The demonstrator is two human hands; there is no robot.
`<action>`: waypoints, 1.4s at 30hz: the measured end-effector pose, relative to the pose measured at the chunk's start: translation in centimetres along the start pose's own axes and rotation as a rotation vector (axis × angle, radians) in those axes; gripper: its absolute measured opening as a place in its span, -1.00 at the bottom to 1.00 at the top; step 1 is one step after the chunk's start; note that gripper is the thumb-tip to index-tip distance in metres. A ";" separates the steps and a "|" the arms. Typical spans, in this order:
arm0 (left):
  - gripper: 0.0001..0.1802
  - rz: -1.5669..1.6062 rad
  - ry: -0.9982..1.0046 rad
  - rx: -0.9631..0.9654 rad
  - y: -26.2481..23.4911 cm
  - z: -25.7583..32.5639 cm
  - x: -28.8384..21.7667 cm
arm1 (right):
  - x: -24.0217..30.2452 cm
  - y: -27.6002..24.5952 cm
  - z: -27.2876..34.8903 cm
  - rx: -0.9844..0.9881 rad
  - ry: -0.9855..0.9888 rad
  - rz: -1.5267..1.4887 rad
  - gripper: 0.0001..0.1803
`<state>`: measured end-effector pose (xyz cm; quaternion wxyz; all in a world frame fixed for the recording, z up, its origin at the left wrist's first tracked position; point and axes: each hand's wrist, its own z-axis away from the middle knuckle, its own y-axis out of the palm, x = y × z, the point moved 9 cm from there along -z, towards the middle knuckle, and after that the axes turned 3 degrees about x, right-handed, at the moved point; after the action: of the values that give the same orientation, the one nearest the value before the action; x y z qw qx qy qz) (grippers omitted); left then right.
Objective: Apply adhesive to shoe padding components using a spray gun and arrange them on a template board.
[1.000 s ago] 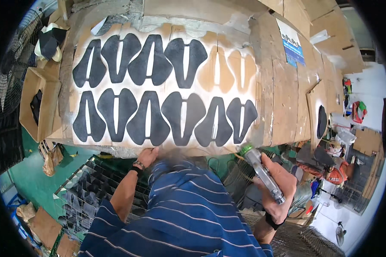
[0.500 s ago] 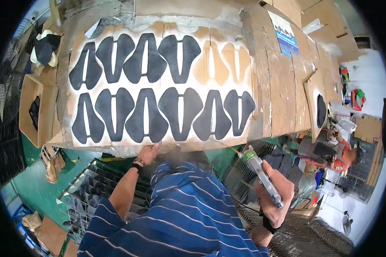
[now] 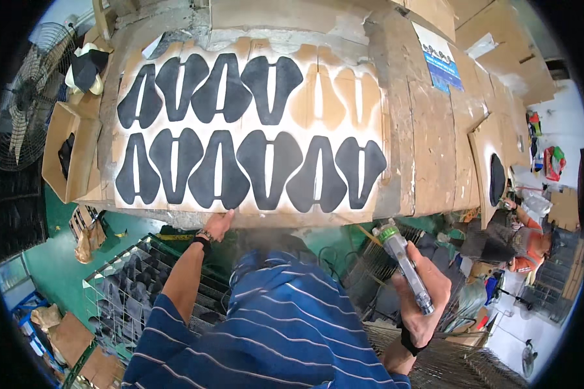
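My right hand [image 3: 422, 285] is wrapped round a silver spray gun [image 3: 405, 269] with a green ring near its front. The gun slants up and left, just off the near edge of the table. By the table's front edge, my left hand [image 3: 218, 225] has one fingertip at the tip of a black saddle-shaped piece [image 3: 202, 172]; its other fingers are mostly hidden. Two rows of such black pieces, each with a pale slot, lie on a cardboard sheet coated white [image 3: 230, 131]. At the upper right of the sheet, two saddle shapes [image 3: 331, 110] show bare tan cardboard.
A cardboard box [image 3: 57, 152] and a fan [image 3: 32, 97] stand at the left. Below the table is a wire rack of dark pieces [image 3: 130, 292]. An upright cardboard panel [image 3: 483, 146] is at the right, with a person in orange [image 3: 532, 240] beyond.
The view has shifted a little. My right hand and the spray gun have moved slightly right. My left hand stays at the table's front edge.
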<state>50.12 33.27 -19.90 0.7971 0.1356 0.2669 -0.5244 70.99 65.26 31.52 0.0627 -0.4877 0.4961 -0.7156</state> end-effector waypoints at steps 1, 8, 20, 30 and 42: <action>-0.25 0.009 -0.006 0.004 0.1 0.0 -0.1 | -0.2 -0.4 0.2 -0.036 -0.016 0.005 -0.37; -0.22 0.083 -0.039 -0.018 -0.4 -0.7 1.8 | -1.3 -1.1 1.1 -0.006 -0.037 -0.070 -0.31; -0.20 0.038 -0.100 -0.009 -0.8 -0.7 2.3 | -0.6 -0.7 2.2 -0.050 -0.013 -0.095 -0.35; -0.26 0.024 -0.065 -0.015 -0.7 -1.6 2.9 | 3.2 3.4 3.1 -0.090 0.015 -0.071 -0.34; -0.26 -0.552 0.540 0.244 2.1 3.6 -0.4 | 9.1 8.6 3.1 -0.053 0.076 -0.030 -0.43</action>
<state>52.91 32.62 -16.82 0.5056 0.2855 0.4289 -0.6920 65.25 53.77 30.74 0.0201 -0.4689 0.5098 -0.7210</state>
